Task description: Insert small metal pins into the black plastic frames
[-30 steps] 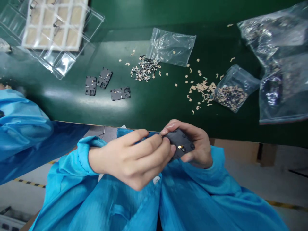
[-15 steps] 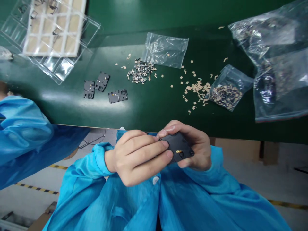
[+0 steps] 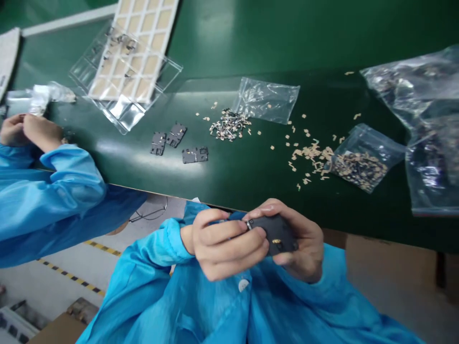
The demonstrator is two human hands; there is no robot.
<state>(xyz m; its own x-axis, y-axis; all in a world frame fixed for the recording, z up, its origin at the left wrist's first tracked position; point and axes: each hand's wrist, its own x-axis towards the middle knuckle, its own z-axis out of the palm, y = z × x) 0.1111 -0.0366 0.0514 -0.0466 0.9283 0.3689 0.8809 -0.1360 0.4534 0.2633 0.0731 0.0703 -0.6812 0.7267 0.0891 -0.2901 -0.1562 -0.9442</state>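
Note:
My right hand (image 3: 304, 239) is closed around the edges of a flat black plastic part (image 3: 281, 234) with a small gold-coloured contact on its face. My left hand (image 3: 229, 246) lies across its left side, fingers bent and pressed against it. A small shiny metal bit (image 3: 248, 224) shows at the part's upper left corner by my fingertips. Both hands are just in front of the table edge. Beyond them on the table lie three similar black plastic parts, one of them (image 3: 195, 155) nearest, and a pile of small metal pieces (image 3: 229, 125).
Tan clips (image 3: 311, 155) lie scattered beside a zip bag of small parts (image 3: 360, 165). A flat clear bag (image 3: 267, 100) lies behind, larger bags (image 3: 430, 138) at right. Clear trays (image 3: 125, 112) overlap a gridded board (image 3: 143, 62). A co-worker's hands (image 3: 34, 131) are at left.
The view has swung left, so the table things appear farther right and lower, and the co-worker's hands show. My hands keep hold of the black plastic part; my left fingers have shifted slightly.

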